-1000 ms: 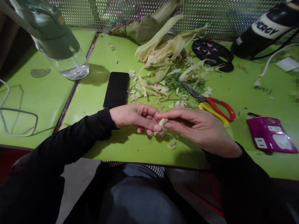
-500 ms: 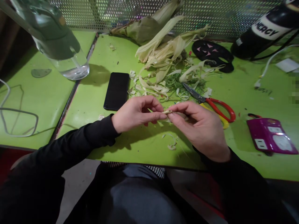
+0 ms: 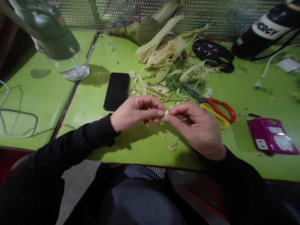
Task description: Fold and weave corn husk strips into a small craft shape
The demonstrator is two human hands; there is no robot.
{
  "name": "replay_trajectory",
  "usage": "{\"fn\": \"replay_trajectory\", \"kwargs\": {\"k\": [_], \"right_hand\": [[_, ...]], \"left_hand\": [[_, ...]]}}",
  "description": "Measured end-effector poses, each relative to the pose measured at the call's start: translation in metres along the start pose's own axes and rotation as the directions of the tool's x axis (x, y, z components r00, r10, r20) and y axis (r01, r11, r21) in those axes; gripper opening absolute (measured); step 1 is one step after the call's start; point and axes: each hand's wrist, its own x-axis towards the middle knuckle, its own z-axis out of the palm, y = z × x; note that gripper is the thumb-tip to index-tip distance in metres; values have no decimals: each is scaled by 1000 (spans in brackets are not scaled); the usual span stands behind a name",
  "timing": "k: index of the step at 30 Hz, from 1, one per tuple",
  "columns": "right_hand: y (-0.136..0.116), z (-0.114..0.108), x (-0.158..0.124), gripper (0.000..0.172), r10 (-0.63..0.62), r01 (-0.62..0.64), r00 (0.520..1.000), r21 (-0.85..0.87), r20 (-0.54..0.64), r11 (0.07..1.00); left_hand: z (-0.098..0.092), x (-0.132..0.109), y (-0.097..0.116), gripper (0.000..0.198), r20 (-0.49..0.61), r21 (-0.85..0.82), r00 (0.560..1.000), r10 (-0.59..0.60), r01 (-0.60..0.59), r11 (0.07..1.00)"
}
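My left hand (image 3: 137, 112) and my right hand (image 3: 195, 126) meet above the green table (image 3: 145, 150), both pinching a small pale strip of corn husk (image 3: 168, 112) between thumb and fingertips. Both hands are closed on it. Small husk scraps (image 3: 172, 146) lie on the table just below the hands. Scissors with red and yellow handles (image 3: 214, 107) rest just behind my right hand, blades pointing toward a pile of husk leaves and trimmings (image 3: 164, 59).
A black phone (image 3: 116, 90) lies left of the husk pile. A clear water bottle (image 3: 58, 40) stands far left. A purple power strip (image 3: 272, 136) sits at right, a black bottle (image 3: 264, 29) and black mat (image 3: 213, 54) at the back by the mesh wall.
Both hands rose off the table and shifted slightly away from me, still pinching the husk strip; the fingers turned and the strip now shows between the fingertips.
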Motion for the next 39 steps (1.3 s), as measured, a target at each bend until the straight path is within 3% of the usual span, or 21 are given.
{"fn": "replay_trajectory", "kwargs": {"k": [6, 13, 17, 27, 35, 39], "right_hand": [[-4, 2, -3, 11, 21, -26, 995, -47, -95, 999], [-5, -2, -3, 6, -30, 25, 998, -82, -55, 996], [-4, -5, -1, 10, -4, 5, 1000, -92, 10, 996], [0, -4, 6, 14, 87, -86, 996, 26, -2, 996], [15, -12, 19, 22, 183, -184, 983, 171, 17, 968], [22, -14, 22, 21, 160, -147, 974, 89, -158, 985]], "left_hand": [[4, -2, 1, 24, -2, -17, 1000, 27, -27, 999], [4, -1, 0, 23, 20, -34, 999, 46, -46, 998], [1, 1, -1, 20, 11, -31, 1000, 8, -7, 999], [0, 2, -2, 14, 31, -129, 999, -38, 41, 991], [-3, 7, -3, 4, -132, -273, 979, -155, 114, 955], [-4, 9, -2, 5, -214, -337, 963, -164, 85, 938]]}}
